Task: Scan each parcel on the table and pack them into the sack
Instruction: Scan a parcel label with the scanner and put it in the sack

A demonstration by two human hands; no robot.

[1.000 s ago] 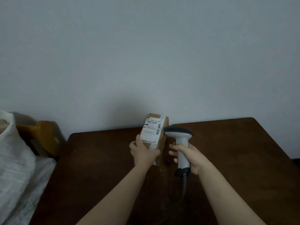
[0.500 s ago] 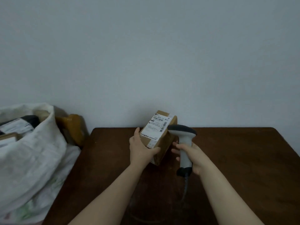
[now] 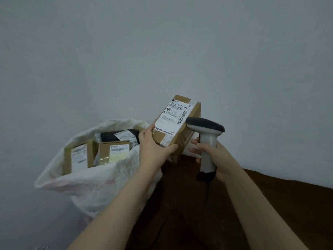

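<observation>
1. Plain grey wall [image 3: 162, 51] fills the upper view; a dark brown table [image 3: 288, 204] takes the corner toward 5 o'clock.
2. Count: one held parcel [image 3: 187, 141], one scanner [image 3: 207, 141], one white sack [image 3: 90, 186], and two hands. Three packed parcels show in the sack's open mouth: two cardboard boxes [image 3: 77, 157] [image 3: 115, 150] and, behind them, one black bag parcel [image 3: 110, 136], each with a white label.
3. The held parcel is a brown cardboard box sealed with clear tape. It is tilted, its far end raised toward 1 o'clock, and a large white shipping label [image 3: 173, 120] with barcodes covers its upper face. It is in the air against the wall, above the table's far edge, with the sack toward 8 o'clock of it.
4. The left hand [image 3: 153, 148] grips the box's near end, thumb on the near edge and fingers curled along the left side.
5. The right hand [image 3: 219, 159] is wrapped round the scanner's pale grey handle. The dark scanner head sits just beside the box at its 3 o'clock, and I cannot tell whether they touch. A dark cord hangs from the handle base.
6. Half a second ago the box was lower, over the table's far edge. It is now higher and nearer the sack. The view has swung left, so the sack's mouth and contents show plainly, and less table is seen. Both grips are unchanged.
</observation>
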